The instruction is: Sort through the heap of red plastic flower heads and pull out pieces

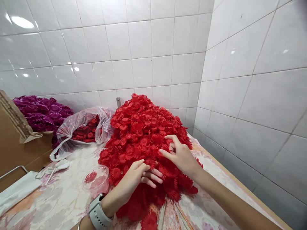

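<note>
A tall heap of red artificial flower heads (141, 127) with frilled petals rises in front of me. My left hand (140, 175) is at the lower front of the heap, thumb and forefinger closed on the edge of one red artificial flower (150, 161); its other fingers stretch out below. To the upper right, my right hand (181, 155) hovers against the heap with thumb and forefinger apart and nothing visible between them. Beside my left wrist stands a clear plastic tub (96, 180) containing something pinkish red.
A clear plastic bag (69, 127) of darker red flowers lies left of the heap, with purple flowers (40, 110) behind. A cardboard box (21, 140) stands far left. White tiled walls (141, 35) enclose the back and right of the table, which has a floral cloth (59, 198).
</note>
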Action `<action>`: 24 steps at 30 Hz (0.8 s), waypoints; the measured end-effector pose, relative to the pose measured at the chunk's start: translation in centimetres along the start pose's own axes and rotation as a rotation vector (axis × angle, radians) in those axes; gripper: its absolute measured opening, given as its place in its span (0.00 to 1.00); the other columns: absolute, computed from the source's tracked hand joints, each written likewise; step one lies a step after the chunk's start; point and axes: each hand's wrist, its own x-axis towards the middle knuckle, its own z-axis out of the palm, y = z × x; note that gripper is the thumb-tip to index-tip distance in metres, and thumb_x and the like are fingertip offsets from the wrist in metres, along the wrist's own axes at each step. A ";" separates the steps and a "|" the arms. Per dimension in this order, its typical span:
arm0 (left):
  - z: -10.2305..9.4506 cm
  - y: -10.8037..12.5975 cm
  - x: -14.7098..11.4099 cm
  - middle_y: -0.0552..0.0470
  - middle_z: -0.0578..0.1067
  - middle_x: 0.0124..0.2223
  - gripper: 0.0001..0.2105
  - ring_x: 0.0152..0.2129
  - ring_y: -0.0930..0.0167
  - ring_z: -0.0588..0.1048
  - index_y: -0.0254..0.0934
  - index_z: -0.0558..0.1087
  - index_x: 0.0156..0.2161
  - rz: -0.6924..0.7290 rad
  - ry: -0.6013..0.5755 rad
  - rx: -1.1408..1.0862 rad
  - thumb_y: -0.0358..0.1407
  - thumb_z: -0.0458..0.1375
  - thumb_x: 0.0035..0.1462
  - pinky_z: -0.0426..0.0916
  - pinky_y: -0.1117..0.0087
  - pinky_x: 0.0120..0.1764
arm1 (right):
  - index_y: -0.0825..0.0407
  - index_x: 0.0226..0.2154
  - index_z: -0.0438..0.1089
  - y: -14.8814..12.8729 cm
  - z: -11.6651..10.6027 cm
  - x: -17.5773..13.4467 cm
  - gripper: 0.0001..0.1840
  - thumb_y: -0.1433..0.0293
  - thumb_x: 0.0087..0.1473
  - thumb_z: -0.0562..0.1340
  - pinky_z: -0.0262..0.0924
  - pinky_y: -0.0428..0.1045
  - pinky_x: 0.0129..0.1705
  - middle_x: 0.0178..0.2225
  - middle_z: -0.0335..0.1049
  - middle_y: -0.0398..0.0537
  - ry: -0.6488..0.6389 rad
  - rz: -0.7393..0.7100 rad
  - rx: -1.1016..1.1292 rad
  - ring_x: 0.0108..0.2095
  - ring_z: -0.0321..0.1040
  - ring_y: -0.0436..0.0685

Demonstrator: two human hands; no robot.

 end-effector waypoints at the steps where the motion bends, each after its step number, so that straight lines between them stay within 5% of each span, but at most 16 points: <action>1: -0.1 0.0 0.0 0.43 0.78 0.30 0.06 0.25 0.69 0.77 0.33 0.64 0.29 0.008 -0.009 -0.009 0.35 0.51 0.52 0.68 0.73 0.24 | 0.52 0.42 0.58 -0.2 0.1 -0.2 0.18 0.62 0.50 0.56 0.50 0.45 0.22 0.16 0.51 0.32 0.010 -0.020 -0.058 0.17 0.55 0.50; 9: 0.3 0.0 0.1 0.41 0.77 0.35 0.13 0.26 0.69 0.76 0.30 0.67 0.30 0.007 0.059 0.035 0.41 0.55 0.51 0.69 0.73 0.27 | 0.55 0.43 0.61 -0.2 0.2 -0.2 0.15 0.66 0.55 0.49 0.57 0.49 0.29 0.26 0.66 0.47 0.254 -0.182 -0.363 0.27 0.65 0.56; 14: 0.1 -0.1 0.3 0.50 0.73 0.23 0.13 0.17 0.75 0.71 0.32 0.65 0.25 0.037 0.079 0.027 0.42 0.58 0.46 0.65 0.75 0.22 | 0.57 0.42 0.63 0.8 0.2 0.3 0.16 0.67 0.52 0.53 0.53 0.58 0.43 0.46 0.64 0.59 0.386 -0.257 -0.578 0.46 0.58 0.66; 19: 0.0 -0.2 0.3 0.58 0.66 0.20 0.14 0.13 0.80 0.64 0.34 0.62 0.23 0.042 0.094 0.041 0.43 0.57 0.47 0.59 0.78 0.16 | 0.54 0.42 0.62 0.7 0.3 0.1 0.13 0.69 0.55 0.51 0.51 0.56 0.43 0.41 0.69 0.53 0.290 -0.287 -0.422 0.43 0.61 0.61; 24: 0.0 -0.4 0.2 0.58 0.65 0.19 0.15 0.13 0.79 0.64 0.35 0.62 0.25 0.044 0.064 0.060 0.45 0.53 0.51 0.57 0.78 0.16 | 0.54 0.38 0.62 0.1 0.0 0.0 0.10 0.70 0.54 0.50 0.52 0.57 0.44 0.37 0.71 0.53 0.329 -0.315 -0.268 0.39 0.65 0.59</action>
